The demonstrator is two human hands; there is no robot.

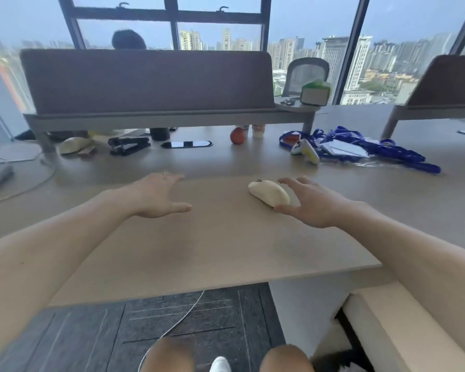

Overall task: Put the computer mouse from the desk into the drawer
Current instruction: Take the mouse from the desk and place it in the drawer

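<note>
Mouse [269,192], cream-coloured, lay on the desk [212,245], right of centre and set at a slant, its nose toward the upper left. Right hand [310,204] was beside it on the right: fingers spread above the far side, thumb tip at the mouse's near end, nothing clamped. Contact between thumb and mouse could not be told for certain (they overlap in this view). Left hand [160,196] hovered over the bare desk, well apart from the mouse, fingers splayed, palm facing right, holding nothing.

Drawer unit [403,326], pale, stood low at the right under the desk edge; whether a drawer was pulled out could not be told.

Along the back of the desk, left to right: a second pale mouse [74,145], a black stapler [129,146], a dark cup [159,133], a cable port [186,144], an apple [237,135], a small bottle [258,131], a white game controller [305,150], blue lanyards [395,153] lying over a card. A brown divider [148,81] stood behind these, with a green-and-white box [315,93] on the shelf at its right end. A white cable [169,328] ran across the dark floor between desk and knees.
</note>
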